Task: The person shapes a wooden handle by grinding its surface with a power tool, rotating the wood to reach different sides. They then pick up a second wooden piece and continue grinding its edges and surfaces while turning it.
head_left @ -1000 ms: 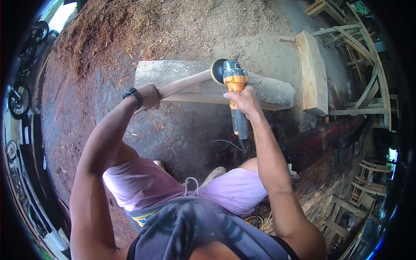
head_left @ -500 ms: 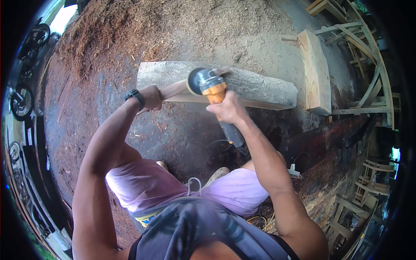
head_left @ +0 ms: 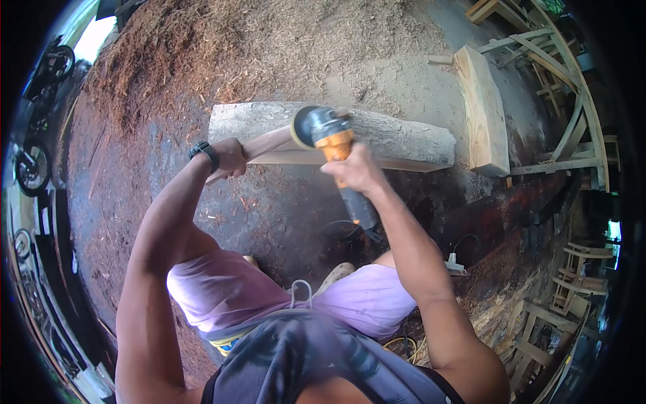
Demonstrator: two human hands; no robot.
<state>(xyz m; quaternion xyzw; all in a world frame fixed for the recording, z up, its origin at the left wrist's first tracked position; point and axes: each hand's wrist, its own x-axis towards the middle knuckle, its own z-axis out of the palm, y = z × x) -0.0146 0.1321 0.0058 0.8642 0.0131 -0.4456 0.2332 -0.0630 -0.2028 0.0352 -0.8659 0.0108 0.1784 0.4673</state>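
Observation:
My left hand [head_left: 229, 155], with a black watch on the wrist, grips the near end of a slim pale wooden stick [head_left: 268, 144] that slants up to the right. My right hand [head_left: 355, 170] holds an orange and grey angle grinder [head_left: 334, 148] by its body. The grinder's disc [head_left: 301, 126] presses against the stick near its far end. Stick and grinder lie over a long grey log [head_left: 397, 138] resting on the ground.
A thick pale plank [head_left: 481, 111] lies at the right of the log. Sawdust and shavings [head_left: 202, 54] cover the ground beyond. Wooden chair frames [head_left: 565, 81] stand at the right. The grinder's cord [head_left: 343, 225] runs near my knees. Motorbikes [head_left: 33, 161] stand at the left.
The grinder has slid left along the stick from near its far tip toward my left hand, then stayed there. My left hand kept its grip and shifted slightly.

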